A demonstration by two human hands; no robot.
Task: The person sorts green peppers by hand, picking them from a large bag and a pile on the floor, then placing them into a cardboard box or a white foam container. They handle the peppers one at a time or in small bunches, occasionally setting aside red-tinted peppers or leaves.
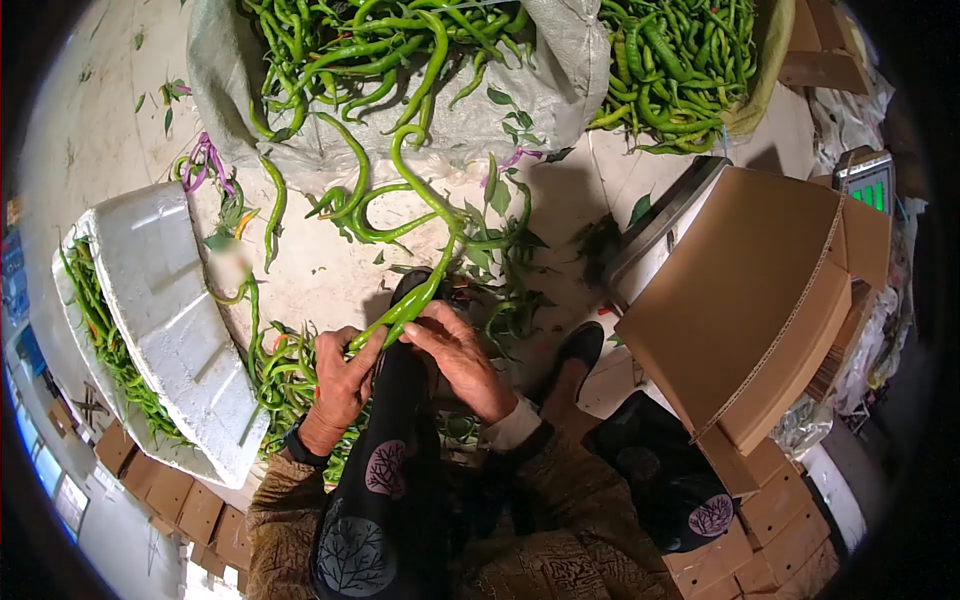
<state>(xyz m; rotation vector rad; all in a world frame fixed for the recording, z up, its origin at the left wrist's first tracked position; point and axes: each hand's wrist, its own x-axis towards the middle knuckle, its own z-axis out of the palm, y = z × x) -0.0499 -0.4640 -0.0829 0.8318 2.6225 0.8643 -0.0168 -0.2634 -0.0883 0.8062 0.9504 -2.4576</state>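
Long green chili peppers [418, 298] stretch away from my lap between my hands. My left hand [345, 378] is closed around their near ends, fingers wrapped over the stems or tips. From the other side, my right hand [455, 355] grips the same peppers with thumb and fingers. Just past them, more long curled peppers [365, 215] lie on the floor in front of a white woven sack [225, 90] full of peppers. Under my left forearm sits a heap of loose peppers [285, 375], partly hidden by my arm and leg.
A white foam box [175, 310] holding peppers stands at left. At right, a cardboard box [740, 290] rests by a scale with a green-lit display [872, 188]. Another sack of peppers [680, 65] is at the back right. Leaves and purple ties [208, 160] litter the floor.
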